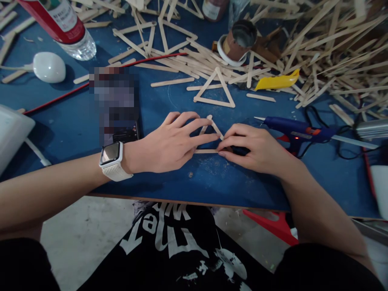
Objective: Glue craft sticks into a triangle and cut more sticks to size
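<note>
A small triangle of wooden craft sticks (206,151) lies on the blue table in front of me, partly covered by my hands. My left hand (172,141), with a watch (110,153) at its wrist, reaches over its left side; the fingers are stretched out and rest on the sticks. At the lower right corner, my right hand (254,147) has thumb and fingers closed on the sticks. Just beyond lies another stick triangle (214,101). A blue glue gun (298,131) with a lit red light rests to the right of my right hand.
A yellow utility knife (277,81) lies behind the glue gun. Piled loose sticks (327,52) cover the back right. At the back stand a brown cup (241,38) and a red-labelled bottle (65,24). A white rounded device (49,67) and a red cable (63,95) are at left.
</note>
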